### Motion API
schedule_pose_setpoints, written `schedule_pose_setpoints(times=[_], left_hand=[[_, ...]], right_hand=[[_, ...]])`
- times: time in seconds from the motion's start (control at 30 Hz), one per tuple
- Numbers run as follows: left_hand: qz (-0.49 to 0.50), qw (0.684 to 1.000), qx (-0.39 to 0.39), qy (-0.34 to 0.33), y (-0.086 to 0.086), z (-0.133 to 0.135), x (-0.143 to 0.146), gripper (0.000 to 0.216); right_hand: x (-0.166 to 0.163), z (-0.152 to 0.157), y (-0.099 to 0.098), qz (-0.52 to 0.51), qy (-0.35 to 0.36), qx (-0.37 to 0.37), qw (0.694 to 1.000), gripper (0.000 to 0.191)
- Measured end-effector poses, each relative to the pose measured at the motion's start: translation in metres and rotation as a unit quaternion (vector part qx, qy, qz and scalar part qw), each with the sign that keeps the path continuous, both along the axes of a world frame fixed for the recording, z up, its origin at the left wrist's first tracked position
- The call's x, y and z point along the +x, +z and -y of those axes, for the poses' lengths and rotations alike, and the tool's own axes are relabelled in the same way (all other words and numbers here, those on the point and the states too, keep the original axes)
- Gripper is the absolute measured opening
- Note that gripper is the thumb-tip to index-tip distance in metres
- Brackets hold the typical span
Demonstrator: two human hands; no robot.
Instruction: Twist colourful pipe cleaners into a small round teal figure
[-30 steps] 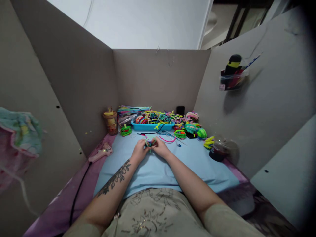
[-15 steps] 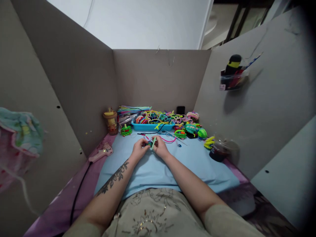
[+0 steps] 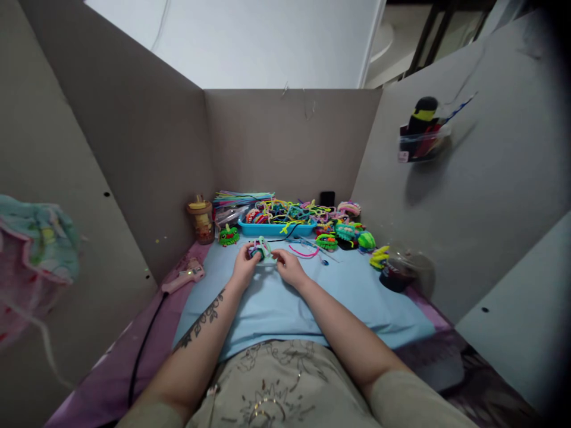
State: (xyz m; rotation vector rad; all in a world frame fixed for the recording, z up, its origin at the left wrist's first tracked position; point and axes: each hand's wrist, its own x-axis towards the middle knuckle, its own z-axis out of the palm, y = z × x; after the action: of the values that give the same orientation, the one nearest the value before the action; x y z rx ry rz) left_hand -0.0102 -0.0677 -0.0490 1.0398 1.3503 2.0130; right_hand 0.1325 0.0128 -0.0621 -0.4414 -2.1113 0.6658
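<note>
In the middle of the blue-covered table, my left hand [image 3: 244, 266] is closed around a small pipe-cleaner figure [image 3: 262, 249] with dark, purple and teal parts. A pale green pipe cleaner [image 3: 264, 241] loops up from it. Close by on its right, my right hand [image 3: 289, 266] has its fingertips pinched at what looks like the loose end of the pale green strand. Fingers cover part of the figure. Just beyond my right hand lie a bright pink pipe cleaner [image 3: 304, 254] and a small dark blue shiny piece [image 3: 325, 262].
A blue tray [image 3: 276, 229] heaped with pipe cleaners stands at the back. Left of it are a green figure [image 3: 229, 236] and a lidded tumbler [image 3: 200, 221]. A pink glue gun [image 3: 185, 276] lies left; a dark cup [image 3: 396, 274] stands right. Grey panels enclose three sides.
My left hand has shifted left and slightly up with the figure, widening the gap between my hands. The pale green strand, upright before, now curves in a loop above the figure.
</note>
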Motion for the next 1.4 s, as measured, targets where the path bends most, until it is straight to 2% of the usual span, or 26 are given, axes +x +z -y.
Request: schedule_pose_setpoints(times=[0.13,0.27,0.37,0.53,0.67,0.77,0.83,0.93,1.0,1.07,1.17,1.27,1.4], left_hand=[[0.113,0.990,-0.016,-0.080,0.006,0.002,-0.001,0.040],[0.159,0.983,-0.030,-0.086,0.008,0.004,0.000,0.036],[0.150,0.987,-0.039,-0.039,0.006,0.002,-0.003,0.037],[0.099,0.990,-0.027,0.095,0.001,-0.003,-0.015,0.036],[0.078,0.980,-0.017,0.181,-0.003,-0.005,-0.029,0.035],[0.066,0.974,-0.009,0.218,-0.004,-0.005,-0.034,0.031],[0.050,0.974,-0.007,0.223,-0.004,-0.005,-0.033,0.028],[-0.005,0.979,-0.027,0.202,-0.004,-0.004,-0.026,0.026],[-0.067,0.984,-0.048,0.159,-0.003,-0.003,-0.019,0.026],[-0.127,0.984,-0.068,0.108,-0.003,-0.001,-0.012,0.025],[-0.172,0.978,-0.095,0.069,-0.002,0.001,-0.005,0.023],[-0.132,0.986,-0.090,0.050,0.000,0.001,-0.004,0.027],[0.026,0.997,-0.074,-0.006,0.004,0.002,-0.005,0.038]], right_hand=[[0.001,0.001,0.001,0.029,0.013,0.012,0.999,0.048],[0.003,0.002,0.003,0.058,0.033,0.015,0.998,0.051],[0.004,0.003,0.005,0.066,0.046,0.017,0.997,0.052],[0.006,0.005,0.011,0.037,0.063,0.038,0.997,0.048],[0.012,0.002,0.018,-0.009,0.064,0.014,0.998,0.041],[0.016,-0.006,0.019,-0.043,0.052,-0.011,0.998,0.038],[0.018,-0.012,0.017,-0.052,0.005,-0.011,0.999,0.038],[0.019,-0.016,0.014,-0.050,-0.132,0.017,0.990,0.037],[0.019,-0.013,0.015,-0.051,-0.184,0.045,0.981,0.037],[0.018,-0.004,0.017,-0.056,-0.175,0.074,0.980,0.038],[0.014,0.011,0.022,-0.050,-0.147,0.102,0.983,0.034],[0.009,0.015,0.021,-0.033,-0.120,0.086,0.988,0.038],[0.004,0.002,0.010,-0.103,-0.132,-0.024,0.986,0.049]])
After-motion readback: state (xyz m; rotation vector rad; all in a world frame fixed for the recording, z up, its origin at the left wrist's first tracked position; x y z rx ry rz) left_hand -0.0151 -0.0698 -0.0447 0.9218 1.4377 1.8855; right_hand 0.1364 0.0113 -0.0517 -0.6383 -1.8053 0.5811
